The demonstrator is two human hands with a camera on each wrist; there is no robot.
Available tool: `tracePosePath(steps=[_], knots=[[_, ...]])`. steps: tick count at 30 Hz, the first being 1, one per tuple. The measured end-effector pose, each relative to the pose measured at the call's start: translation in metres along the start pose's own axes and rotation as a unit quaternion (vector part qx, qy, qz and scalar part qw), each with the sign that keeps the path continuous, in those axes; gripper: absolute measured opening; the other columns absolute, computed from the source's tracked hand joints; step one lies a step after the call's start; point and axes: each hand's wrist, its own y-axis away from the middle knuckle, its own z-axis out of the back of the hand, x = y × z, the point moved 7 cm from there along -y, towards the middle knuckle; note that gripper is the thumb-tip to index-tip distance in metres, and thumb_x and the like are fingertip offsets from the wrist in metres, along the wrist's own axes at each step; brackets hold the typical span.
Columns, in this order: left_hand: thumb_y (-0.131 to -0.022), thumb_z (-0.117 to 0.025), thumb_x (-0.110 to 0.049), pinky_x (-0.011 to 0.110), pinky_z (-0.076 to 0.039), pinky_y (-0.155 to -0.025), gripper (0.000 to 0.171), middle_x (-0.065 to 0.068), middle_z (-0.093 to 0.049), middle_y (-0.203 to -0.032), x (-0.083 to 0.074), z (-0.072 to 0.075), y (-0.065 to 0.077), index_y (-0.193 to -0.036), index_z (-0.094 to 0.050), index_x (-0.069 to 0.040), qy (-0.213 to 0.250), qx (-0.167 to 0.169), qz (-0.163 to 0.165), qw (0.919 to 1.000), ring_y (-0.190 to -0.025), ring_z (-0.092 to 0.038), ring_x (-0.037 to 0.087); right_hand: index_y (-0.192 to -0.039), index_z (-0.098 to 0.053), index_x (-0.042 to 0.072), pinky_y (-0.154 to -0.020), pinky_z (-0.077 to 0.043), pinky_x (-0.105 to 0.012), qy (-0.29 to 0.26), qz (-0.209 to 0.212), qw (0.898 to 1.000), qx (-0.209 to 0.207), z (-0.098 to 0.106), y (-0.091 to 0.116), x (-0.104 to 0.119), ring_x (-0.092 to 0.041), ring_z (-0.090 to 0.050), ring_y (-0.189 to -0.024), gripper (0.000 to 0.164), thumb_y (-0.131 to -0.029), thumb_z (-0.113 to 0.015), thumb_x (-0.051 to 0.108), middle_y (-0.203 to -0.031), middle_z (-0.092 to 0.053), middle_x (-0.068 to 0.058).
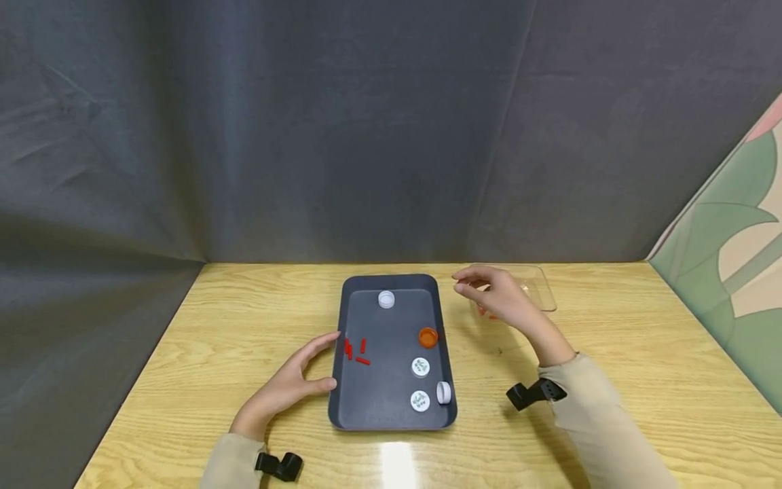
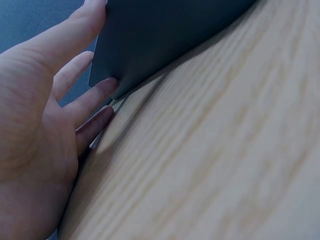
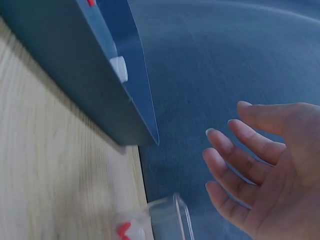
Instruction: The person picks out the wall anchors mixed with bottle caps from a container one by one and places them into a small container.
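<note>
My left hand [image 1: 287,388] is at the left side of a dark grey tray [image 1: 381,397], its thumb and fingers spread along the edge. In the left wrist view, its fingertips touch or nearly touch the tray's outer wall [image 2: 145,45]. Several small red sticks [image 1: 363,361] lie inside the tray near that side. My right hand [image 1: 497,295] hovers over the near left part of a clear plastic box [image 1: 539,291], fingers loosely bent. The right wrist view shows nothing between its fingers. Red pieces [image 1: 481,310] are visible in the box, partly hidden by the hand.
Also in the tray are an upturned white cap [image 1: 386,299] at the back, an orange cap [image 1: 428,337] at the right, two white caps with green print [image 1: 420,367], and a white cap on its side [image 1: 444,392]. A dark curtain [image 1: 366,136] stands behind the wooden table [image 1: 244,319].
</note>
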Motion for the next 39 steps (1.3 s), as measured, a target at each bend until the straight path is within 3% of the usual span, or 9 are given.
tracePosePath(steps=[3,7,11,29,39], knots=[[-0.087,-0.078,-0.015,0.064,-0.009,-0.114,0.076,0.006,-0.033,-0.158,0.001,0.001,0.001,-0.153,-0.039,-0.018,0.003,-0.004,0.005,1.0,-0.147,-0.02,0.032,-0.117,-0.069,0.006,-0.045,-0.044,-0.03,0.0,0.007,1.0,0.01,-0.007,-0.005,0.008,-0.025,-0.057,-0.066,0.026,-0.096,-0.068,0.021,-0.102,-0.068,-0.012],[-0.087,-0.078,-0.014,0.065,-0.008,-0.114,0.076,0.006,-0.033,-0.158,0.002,0.001,0.002,-0.152,-0.04,-0.02,0.01,-0.008,0.011,0.9999,-0.147,-0.019,0.032,-0.116,-0.07,0.003,-0.061,-0.05,-0.032,0.018,0.039,0.999,0.017,-0.015,-0.013,0.02,-0.027,-0.061,-0.086,0.025,-0.095,-0.068,0.018,-0.102,-0.069,-0.011],[-0.087,-0.077,-0.012,0.063,-0.008,-0.115,0.075,0.005,-0.034,-0.158,0.004,-0.001,0.002,-0.152,-0.041,-0.021,0.013,-0.011,0.017,0.9997,-0.147,-0.02,0.031,-0.115,-0.071,0.003,-0.078,-0.051,-0.037,0.03,0.058,0.997,0.029,-0.025,-0.017,0.029,-0.026,-0.062,-0.093,0.024,-0.094,-0.069,0.016,-0.104,-0.07,-0.009],[-0.088,-0.077,-0.013,0.059,-0.01,-0.116,0.075,0.006,-0.034,-0.157,0.007,0.0,0.0,-0.153,-0.04,-0.021,0.009,-0.008,0.026,0.9996,-0.147,-0.021,0.029,-0.111,-0.074,0.007,-0.084,-0.052,-0.037,-0.004,0.107,0.992,0.067,-0.071,-0.035,0.067,-0.02,-0.063,-0.093,0.019,-0.094,-0.07,0.015,-0.105,-0.071,-0.004],[-0.089,-0.075,-0.01,0.059,-0.011,-0.116,0.074,0.006,-0.034,-0.157,0.008,0.003,-0.002,-0.153,-0.038,-0.019,0.007,-0.007,0.025,0.9996,-0.147,-0.021,0.029,-0.113,-0.073,0.007,-0.077,-0.052,-0.032,-0.016,0.134,0.985,0.111,-0.097,-0.045,0.075,-0.016,-0.062,-0.089,0.021,-0.094,-0.069,0.014,-0.102,-0.07,-0.002]])
